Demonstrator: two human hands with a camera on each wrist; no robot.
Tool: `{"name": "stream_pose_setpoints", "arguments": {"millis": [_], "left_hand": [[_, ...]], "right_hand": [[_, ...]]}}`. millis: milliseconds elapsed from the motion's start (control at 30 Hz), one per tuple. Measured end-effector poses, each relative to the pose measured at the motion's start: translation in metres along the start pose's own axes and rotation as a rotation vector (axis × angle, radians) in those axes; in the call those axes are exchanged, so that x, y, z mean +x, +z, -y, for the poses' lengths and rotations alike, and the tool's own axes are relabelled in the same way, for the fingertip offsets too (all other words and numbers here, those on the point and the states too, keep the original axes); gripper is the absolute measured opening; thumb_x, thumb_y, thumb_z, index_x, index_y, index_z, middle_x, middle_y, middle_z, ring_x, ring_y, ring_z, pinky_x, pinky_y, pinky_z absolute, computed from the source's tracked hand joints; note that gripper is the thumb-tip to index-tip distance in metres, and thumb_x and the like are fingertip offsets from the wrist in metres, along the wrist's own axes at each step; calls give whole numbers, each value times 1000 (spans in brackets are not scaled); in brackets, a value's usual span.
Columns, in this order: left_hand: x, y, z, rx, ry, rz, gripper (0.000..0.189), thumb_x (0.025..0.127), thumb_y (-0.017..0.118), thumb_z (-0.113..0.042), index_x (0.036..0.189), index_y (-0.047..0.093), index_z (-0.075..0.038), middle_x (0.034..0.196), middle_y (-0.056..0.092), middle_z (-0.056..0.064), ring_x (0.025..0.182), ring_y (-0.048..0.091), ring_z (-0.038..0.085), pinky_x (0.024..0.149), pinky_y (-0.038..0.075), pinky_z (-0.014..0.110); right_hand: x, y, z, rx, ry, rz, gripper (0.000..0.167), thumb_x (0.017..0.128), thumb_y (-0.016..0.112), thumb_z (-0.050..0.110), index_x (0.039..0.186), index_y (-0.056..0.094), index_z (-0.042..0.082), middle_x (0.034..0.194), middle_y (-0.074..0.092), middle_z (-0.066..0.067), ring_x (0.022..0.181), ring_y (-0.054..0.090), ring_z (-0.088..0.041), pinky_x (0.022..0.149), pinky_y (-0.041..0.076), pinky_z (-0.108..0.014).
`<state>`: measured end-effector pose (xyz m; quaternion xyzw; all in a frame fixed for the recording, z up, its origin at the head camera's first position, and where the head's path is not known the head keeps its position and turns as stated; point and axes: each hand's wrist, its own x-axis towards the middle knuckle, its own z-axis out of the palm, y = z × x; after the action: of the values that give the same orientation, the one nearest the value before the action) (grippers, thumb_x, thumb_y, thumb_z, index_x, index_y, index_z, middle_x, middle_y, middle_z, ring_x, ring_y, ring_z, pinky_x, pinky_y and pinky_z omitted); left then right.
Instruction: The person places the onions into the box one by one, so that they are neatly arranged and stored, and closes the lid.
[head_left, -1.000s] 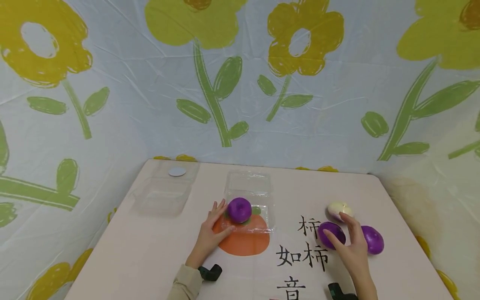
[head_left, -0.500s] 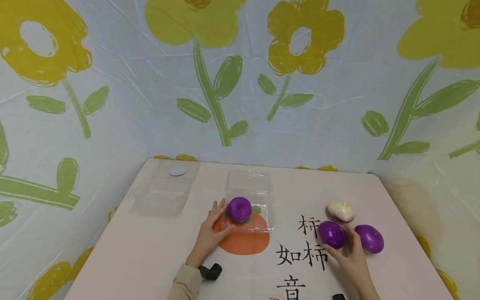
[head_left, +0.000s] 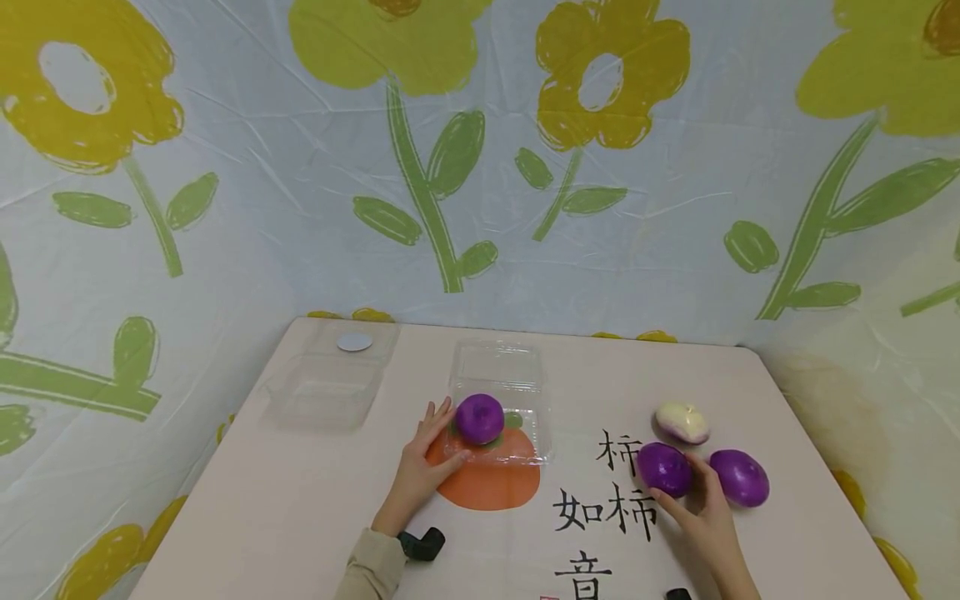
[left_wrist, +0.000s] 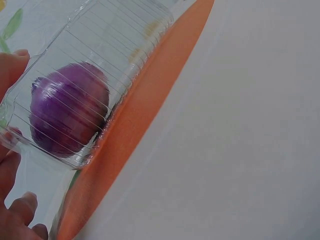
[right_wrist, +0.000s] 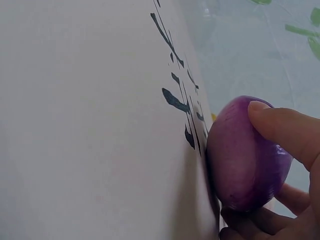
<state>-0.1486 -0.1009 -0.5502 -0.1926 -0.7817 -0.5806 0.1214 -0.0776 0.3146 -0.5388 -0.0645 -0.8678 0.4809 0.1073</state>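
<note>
A purple onion (head_left: 664,469) is held in my right hand (head_left: 708,517). In the right wrist view the thumb (right_wrist: 285,127) lies across the upper side of that onion, with fingers behind and below; its paler side meets the table. Another purple onion (head_left: 480,419) sits inside a clear plastic clamshell box (head_left: 525,450), whose ribbed wall shows in the left wrist view. The box's lid (head_left: 497,362) lies back, away from me. Spread around the box's near left corner, my left hand (head_left: 423,458) touches it with fairly straight fingers and thumb.
A third purple onion (head_left: 738,477) lies right of my right hand. Behind it is a cream-coloured one (head_left: 682,422) with a purple underside. A second clear clamshell box (head_left: 326,392) stands at the back left. Flowered cloth (head_left: 487,208) rises behind the table.
My right hand has drawn slightly nearer to me, and its fingers have come down around the onion, uncovering the cream-coloured one. My left hand and the box have stayed put.
</note>
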Motion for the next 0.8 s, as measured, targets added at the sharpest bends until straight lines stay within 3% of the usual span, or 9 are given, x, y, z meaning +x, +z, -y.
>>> {"name": "stream_pose_setpoints", "arguments": {"millis": [67, 200, 267, 333, 467, 533, 800], "left_hand": [[0, -1, -1, -9, 1, -1, 68, 81, 79, -4, 143, 50, 1, 154, 39, 20, 145, 17, 51, 112, 8, 72], [0, -3, -5, -25, 7, 3, 67, 82, 80, -5, 141, 50, 3, 152, 39, 23, 144, 17, 53, 112, 8, 71], [0, -4, -5, -22, 5, 9, 67, 82, 80, -6, 142, 50, 3, 153, 39, 23, 144, 17, 53, 113, 9, 71], [1, -4, -5, -21, 1, 15, 67, 83, 80, -7, 142, 50, 3, 153, 38, 23, 145, 17, 52, 113, 9, 70], [1, -5, -7, -29, -15, 24, 68, 84, 79, -8, 143, 49, 2, 154, 37, 22, 146, 15, 50, 114, 7, 69], [1, -5, -8, -31, -22, 25, 68, 84, 80, -9, 143, 49, 2, 154, 37, 22, 146, 15, 50, 115, 7, 68], [1, -5, -9, -37, -17, 19, 67, 83, 80, -7, 142, 50, 3, 153, 37, 23, 145, 16, 51, 114, 7, 69]], "right_hand": [[0, 0, 0, 0, 5, 3, 86, 83, 80, 10, 150, 28, -3, 147, 36, -32, 137, 34, -41, 95, 20, 5], [1, 0, 2, -4, 14, 4, 83, 84, 80, 12, 149, 31, -2, 146, 39, -29, 132, 34, -1, 97, 23, 3], [2, 0, 4, -5, 19, 5, 83, 84, 80, 13, 149, 31, -1, 146, 40, -28, 124, 32, 9, 97, 24, 3], [3, 0, 6, 0, 17, 7, 82, 84, 81, 13, 149, 32, -1, 146, 41, -27, 128, 34, 5, 97, 24, 2], [6, 1, 10, 5, 7, 18, 84, 83, 81, 11, 149, 32, 0, 146, 40, -28, 136, 37, -31, 98, 24, 1], [8, 1, 12, 15, -3, 27, 85, 82, 81, 9, 150, 31, 0, 146, 39, -30, 135, 36, -43, 98, 24, 1], [18, 5, 22, 53, -11, 74, 87, 82, 81, 11, 152, 29, 0, 152, 31, -32, 139, 30, -49, 99, 23, 1]]}}
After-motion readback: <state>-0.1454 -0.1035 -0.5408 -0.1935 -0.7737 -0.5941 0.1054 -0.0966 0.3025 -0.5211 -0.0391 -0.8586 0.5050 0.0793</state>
